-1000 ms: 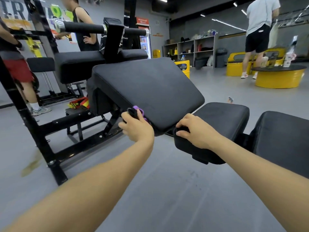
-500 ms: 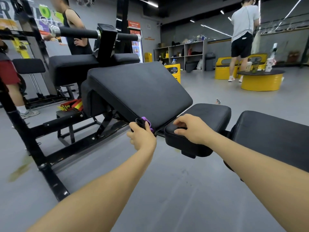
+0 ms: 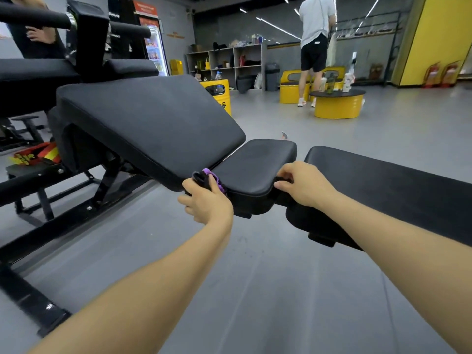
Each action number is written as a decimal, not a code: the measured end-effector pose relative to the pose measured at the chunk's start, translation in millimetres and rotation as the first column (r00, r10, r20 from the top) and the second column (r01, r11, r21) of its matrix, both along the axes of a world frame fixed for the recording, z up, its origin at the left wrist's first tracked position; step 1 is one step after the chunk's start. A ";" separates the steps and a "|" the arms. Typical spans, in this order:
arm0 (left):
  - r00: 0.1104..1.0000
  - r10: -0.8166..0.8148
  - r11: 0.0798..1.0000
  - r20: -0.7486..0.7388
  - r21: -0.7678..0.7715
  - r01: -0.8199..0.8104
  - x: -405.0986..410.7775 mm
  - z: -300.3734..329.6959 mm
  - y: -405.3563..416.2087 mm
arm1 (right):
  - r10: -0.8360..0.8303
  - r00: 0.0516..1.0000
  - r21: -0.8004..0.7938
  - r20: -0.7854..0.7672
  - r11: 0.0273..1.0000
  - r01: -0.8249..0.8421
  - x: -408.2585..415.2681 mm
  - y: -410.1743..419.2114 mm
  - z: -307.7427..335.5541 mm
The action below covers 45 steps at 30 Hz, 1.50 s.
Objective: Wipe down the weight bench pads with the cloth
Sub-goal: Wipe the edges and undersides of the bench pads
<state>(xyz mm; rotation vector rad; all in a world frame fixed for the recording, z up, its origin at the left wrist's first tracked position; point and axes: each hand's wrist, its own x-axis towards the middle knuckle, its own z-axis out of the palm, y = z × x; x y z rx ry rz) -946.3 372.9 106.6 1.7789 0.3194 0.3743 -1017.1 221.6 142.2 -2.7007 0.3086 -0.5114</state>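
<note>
A black bench has a large tilted back pad [image 3: 153, 123] and a small seat pad [image 3: 255, 162] below it. My left hand [image 3: 207, 200] grips a bunched black and purple cloth [image 3: 208, 176] at the gap between the back pad's lower edge and the seat pad's near left corner. My right hand [image 3: 301, 185] curls its fingers over the seat pad's right edge, next to the gap before a second bench pad [image 3: 383, 180] on the right. Whether the right hand holds anything under its fingers is hidden.
The black rack frame [image 3: 51, 226] and a padded bar [image 3: 33, 16] stand at left, with a person behind. Another person [image 3: 314, 42] stands at the back by a yellow round table [image 3: 337, 106] and yellow seats. Shelves [image 3: 227, 65] line the far wall. Grey floor lies below my arms.
The view has swung right and closer. My left hand with the cloth moved to the seat pad's left corner. My right hand slid from the seat pad's front corner to its right edge.
</note>
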 end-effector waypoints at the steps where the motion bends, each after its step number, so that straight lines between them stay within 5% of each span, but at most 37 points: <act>1: 1.000 0.017 1.000 0.002 -0.007 -0.017 -0.7 -0.6 -1.2 | 0.000 1.000 0.001 -0.006 1.000 0.000 -1.6 -0.2 -1.6; 11: 0.998 -0.066 0.988 -0.017 -0.140 0.063 -52.8 -18.5 -37.0 | 0.053 0.998 -0.033 0.015 0.998 -0.053 -10.6 -3.1 -8.9; 17: 0.982 0.156 0.974 -0.108 -0.152 -0.171 5.0 8.1 -5.7 | 0.072 0.996 -0.006 0.058 0.997 -0.072 -8.4 -6.5 -8.7; 25: 0.999 -0.047 0.991 0.005 -0.124 0.048 -54.5 -21.0 -47.5 | 0.060 0.994 0.008 0.089 0.998 -0.061 -15.2 -6.8 -10.1; 32: 0.981 0.147 0.953 -0.126 -0.249 -0.174 -21.7 1.7 -36.3 | 0.030 0.996 -0.026 0.085 0.999 -0.028 -51.0 -15.6 -8.9; 45: 0.994 -0.093 0.996 -0.059 -0.008 0.092 -81.0 -11.8 -58.0 | -0.051 0.998 0.036 0.046 0.998 0.049 -108.1 -54.9 -22.1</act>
